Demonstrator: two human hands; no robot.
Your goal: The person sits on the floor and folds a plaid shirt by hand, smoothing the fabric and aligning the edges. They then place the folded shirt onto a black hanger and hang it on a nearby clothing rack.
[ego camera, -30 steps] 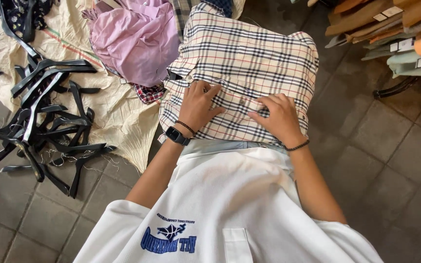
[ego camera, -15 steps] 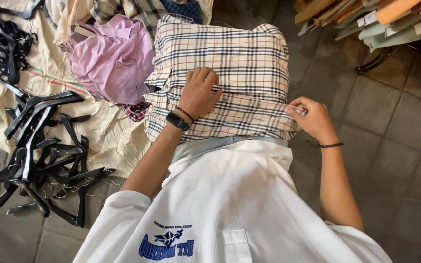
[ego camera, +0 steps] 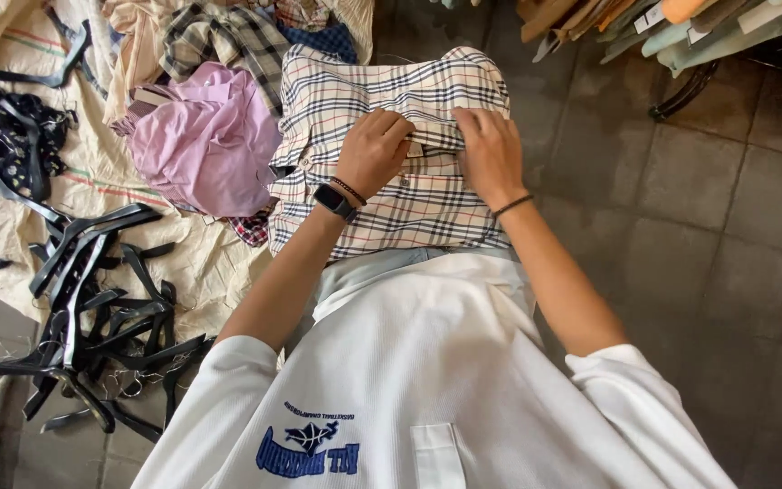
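Checked shirt [ego camera: 391, 199]: lying across your lap, cream with dark and red lines. Your left hand [ego camera: 370, 152] and right hand [ego camera: 491, 154] are sitting side by side, fingers curling over and pinching its folded top edge. Left: pink shirt [ego camera: 201, 145] on cream cloth [ego camera: 92, 181]; black hangers [ego camera: 92, 308] lying near.

floor [ego camera: 699, 181]: dull grey-brown square tiles, dark grout | cream cloth sheet [ego camera: 101, 181]: spread on the floor, left of the tiles' bare stretch | rack of hanging garments [ego camera: 681, 27]: far side of the floor, upper right | light: soft, even daylight
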